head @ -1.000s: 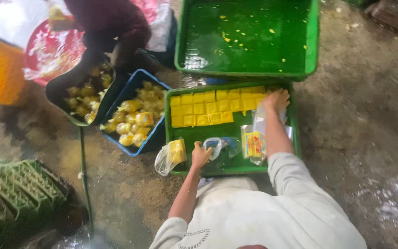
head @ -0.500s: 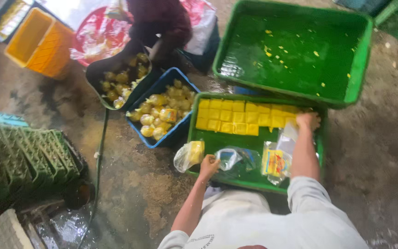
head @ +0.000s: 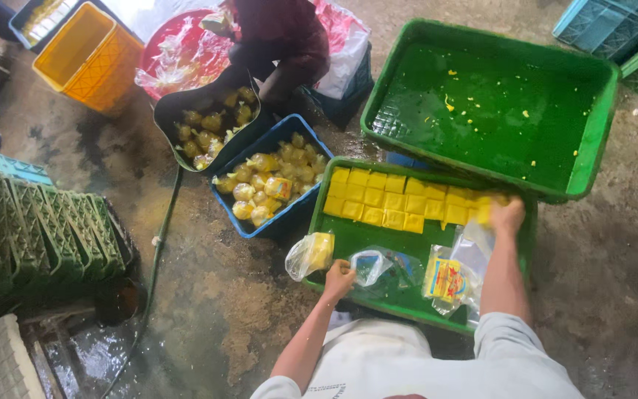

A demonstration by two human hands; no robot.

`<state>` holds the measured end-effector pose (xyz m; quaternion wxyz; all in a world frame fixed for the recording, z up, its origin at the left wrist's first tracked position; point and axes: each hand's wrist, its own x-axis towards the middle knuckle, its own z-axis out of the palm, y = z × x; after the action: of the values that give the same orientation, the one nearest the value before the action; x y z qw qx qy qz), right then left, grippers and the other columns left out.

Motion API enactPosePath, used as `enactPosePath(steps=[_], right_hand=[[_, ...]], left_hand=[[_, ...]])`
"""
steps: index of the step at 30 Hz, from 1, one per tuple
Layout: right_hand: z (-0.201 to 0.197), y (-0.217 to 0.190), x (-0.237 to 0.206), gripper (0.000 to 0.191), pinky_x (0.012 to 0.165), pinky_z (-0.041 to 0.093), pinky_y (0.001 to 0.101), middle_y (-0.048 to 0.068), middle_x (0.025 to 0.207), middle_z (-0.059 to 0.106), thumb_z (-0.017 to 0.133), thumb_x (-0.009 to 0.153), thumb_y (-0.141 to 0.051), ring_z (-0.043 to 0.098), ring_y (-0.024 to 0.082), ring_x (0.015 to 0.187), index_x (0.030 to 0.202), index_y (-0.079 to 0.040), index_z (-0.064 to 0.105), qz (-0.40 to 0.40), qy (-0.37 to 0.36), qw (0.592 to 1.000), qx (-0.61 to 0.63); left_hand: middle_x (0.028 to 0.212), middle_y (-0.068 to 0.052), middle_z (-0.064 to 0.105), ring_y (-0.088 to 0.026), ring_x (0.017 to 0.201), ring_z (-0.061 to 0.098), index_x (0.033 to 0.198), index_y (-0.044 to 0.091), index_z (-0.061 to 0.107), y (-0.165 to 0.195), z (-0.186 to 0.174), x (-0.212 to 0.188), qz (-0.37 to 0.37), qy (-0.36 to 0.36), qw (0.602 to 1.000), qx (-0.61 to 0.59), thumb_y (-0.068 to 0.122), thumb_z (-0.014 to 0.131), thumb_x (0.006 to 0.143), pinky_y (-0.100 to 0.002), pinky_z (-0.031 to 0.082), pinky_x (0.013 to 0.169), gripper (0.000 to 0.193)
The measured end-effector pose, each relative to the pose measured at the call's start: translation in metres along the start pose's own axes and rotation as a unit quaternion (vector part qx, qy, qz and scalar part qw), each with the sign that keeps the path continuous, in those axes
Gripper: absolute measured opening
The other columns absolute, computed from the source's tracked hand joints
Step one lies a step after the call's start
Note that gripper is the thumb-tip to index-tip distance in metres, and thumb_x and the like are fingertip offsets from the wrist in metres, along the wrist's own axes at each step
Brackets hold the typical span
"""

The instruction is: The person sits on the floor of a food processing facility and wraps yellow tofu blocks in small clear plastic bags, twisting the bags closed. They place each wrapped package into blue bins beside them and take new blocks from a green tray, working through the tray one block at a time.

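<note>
The right hand [head: 507,216] reaches to the right end of the rows of yellow blocks [head: 393,201] in the green tray [head: 356,240], its fingers closed around one yellow block at the far right corner of the tray. The left hand [head: 339,281] rests at the tray's near left edge, pinching the mouth of a clear plastic bag [head: 374,266] that lies open on the tray floor. Just left of it, hanging over the tray's left rim, sits a filled bag [head: 310,253] with a yellow block inside. Between the two arms lies a flat packet [head: 444,279] with a yellow and red label, under loose clear bags.

Beyond the tray, a larger empty green tray [head: 592,148] overlaps its far edge, flecked with yellow crumbs. To the left on the wet floor stand a blue tub [head: 256,222] and a black tub [head: 167,122], both full of bagged yellow pieces. Another person [head: 278,37] crouches behind them, beside a red basin [head: 160,44] and an orange crate [head: 90,59]. Green crates [head: 31,229] lie stacked at the far left.
</note>
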<state>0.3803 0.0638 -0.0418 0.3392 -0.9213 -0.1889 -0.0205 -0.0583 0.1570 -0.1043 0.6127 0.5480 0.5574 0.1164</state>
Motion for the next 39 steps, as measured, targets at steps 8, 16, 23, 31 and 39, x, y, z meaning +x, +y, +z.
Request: enactPosePath(steps=[8, 16, 23, 31, 39], right_hand=[[0.02, -0.008, -0.013, 0.058, 0.083, 0.052, 0.0537, 0.034, 0.103, 0.069, 0.092, 0.084, -0.033, 0.067, 0.051, 0.094, 0.109, 0.011, 0.065, -0.04, 0.065, 0.994, 0.082], [0.019, -0.017, -0.02, 0.061, 0.095, 0.05, 0.0533, 0.032, 0.114, 0.069, 0.089, 0.089, -0.045, 0.064, 0.049, 0.108, 0.111, 0.008, 0.068, 0.035, -0.009, 0.989, 0.144], [0.046, -0.023, -0.027, 0.066, 0.105, 0.036, 0.0579, 0.039, 0.122, 0.063, 0.071, 0.103, -0.05, 0.053, 0.053, 0.12, 0.119, 0.013, 0.064, 0.027, -0.001, 0.992, -0.123], [0.011, -0.069, -0.038, 0.071, 0.105, 0.045, 0.0525, 0.032, 0.131, 0.063, 0.068, 0.102, -0.05, 0.058, 0.047, 0.122, 0.138, 0.009, 0.054, 0.071, -0.04, 0.996, -0.034], [-0.028, -0.042, -0.056, 0.055, 0.091, 0.054, 0.0416, 0.018, 0.117, 0.072, 0.08, 0.09, -0.04, 0.067, 0.031, 0.106, 0.124, 0.0, 0.064, 0.088, -0.06, 0.989, 0.099]], left_hand=[[0.098, -0.016, 0.074, -0.019, 0.073, 0.072, 0.116, -0.002, 0.064, -0.003, -0.004, -0.001, -0.01, -0.008, 1.0, -0.013, 0.018, 0.072, 0.087, -0.032, 0.061, 0.06, 0.036], [0.1, -0.015, 0.073, -0.018, 0.079, 0.073, 0.119, -0.006, 0.063, 0.0, -0.021, -0.008, -0.021, -0.016, 0.999, -0.044, 0.015, 0.071, 0.089, -0.031, 0.062, 0.065, 0.037], [0.1, -0.014, 0.071, -0.018, 0.08, 0.073, 0.118, -0.005, 0.062, 0.001, -0.024, -0.015, -0.004, -0.033, 0.998, -0.06, 0.014, 0.071, 0.091, -0.031, 0.062, 0.065, 0.035], [0.089, -0.007, 0.07, -0.016, 0.068, 0.071, 0.107, 0.0, 0.066, 0.009, -0.029, -0.02, -0.018, -0.049, 0.997, -0.054, 0.019, 0.068, 0.09, -0.032, 0.059, 0.061, 0.026], [0.095, -0.005, 0.068, -0.014, 0.078, 0.07, 0.109, 0.002, 0.063, -0.008, -0.011, -0.053, 0.007, -0.055, 0.998, -0.026, 0.021, 0.07, 0.092, -0.03, 0.063, 0.063, 0.027]])
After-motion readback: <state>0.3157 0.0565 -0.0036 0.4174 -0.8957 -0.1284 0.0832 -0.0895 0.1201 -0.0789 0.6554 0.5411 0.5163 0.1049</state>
